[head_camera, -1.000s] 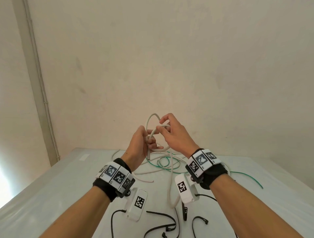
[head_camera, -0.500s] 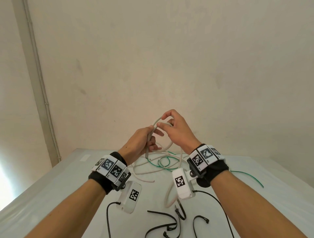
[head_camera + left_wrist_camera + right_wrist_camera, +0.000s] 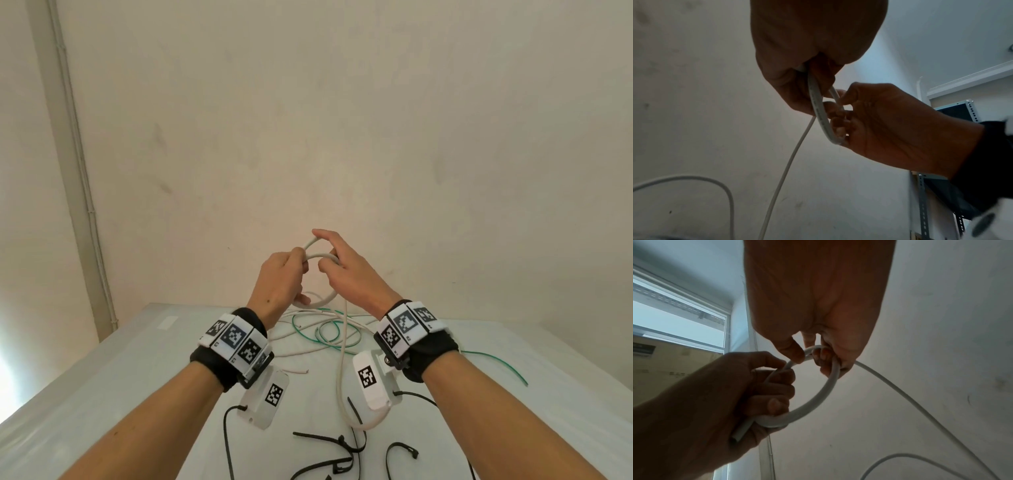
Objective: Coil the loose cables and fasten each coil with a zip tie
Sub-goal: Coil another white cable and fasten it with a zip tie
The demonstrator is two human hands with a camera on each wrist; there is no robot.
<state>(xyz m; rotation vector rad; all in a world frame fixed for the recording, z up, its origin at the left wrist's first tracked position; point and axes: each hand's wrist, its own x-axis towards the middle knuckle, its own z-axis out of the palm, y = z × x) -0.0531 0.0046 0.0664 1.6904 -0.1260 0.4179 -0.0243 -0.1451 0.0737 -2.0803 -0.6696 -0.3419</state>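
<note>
Both hands are raised above the table with a thick white cable (image 3: 320, 256) between them. My left hand (image 3: 282, 277) grips a small loop of it (image 3: 818, 400), and the cut end (image 3: 741, 432) sticks out below its fingers. My right hand (image 3: 346, 270) pinches the top of the loop (image 3: 818, 348) between thumb and fingers. The rest of this cable (image 3: 342, 359) hangs down to the table. In the left wrist view the loop (image 3: 819, 112) runs from my left hand to my right hand (image 3: 879, 126).
More loose white cable (image 3: 294, 344) and a thin green wire (image 3: 493, 358) lie on the pale table (image 3: 102, 377) at the back. Several black zip ties (image 3: 325, 442) lie near the front edge. A plain wall stands behind the table.
The hands have drawn the white cable into a rounder, tighter loop. My right hand's fingers have shifted up along the loop's top, and both wrists sit a little higher and closer.
</note>
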